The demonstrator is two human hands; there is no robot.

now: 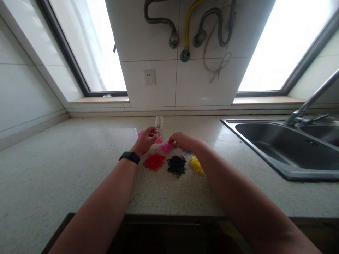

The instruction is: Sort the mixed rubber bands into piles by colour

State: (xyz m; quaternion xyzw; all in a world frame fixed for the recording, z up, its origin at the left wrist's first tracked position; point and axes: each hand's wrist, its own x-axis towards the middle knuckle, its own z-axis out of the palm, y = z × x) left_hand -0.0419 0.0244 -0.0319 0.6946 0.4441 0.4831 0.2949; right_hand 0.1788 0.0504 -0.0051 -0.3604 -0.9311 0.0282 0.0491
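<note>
My left hand (147, 139), with a dark band on its wrist, is closed around a small clear plastic bottle (159, 123). Pink bits show in the bottle's lower part, and more pink shows just left of my fingers. To the right, my right hand (179, 139) pinches at a pile of pink rubber bands (166, 147). Nearer to me lie a red pile (154, 162) and a black pile of rubber bands (177, 165). A yellow pile (197, 165) is partly covered by my right forearm, and only a sliver of blue shows behind it.
The speckled stone counter (92, 169) runs to a tiled wall with a socket (149, 77) and hoses above. On the right are a steel sink (265, 148) and its tap (299, 114). Windows stand on both sides, and the counter's front edge is close to me.
</note>
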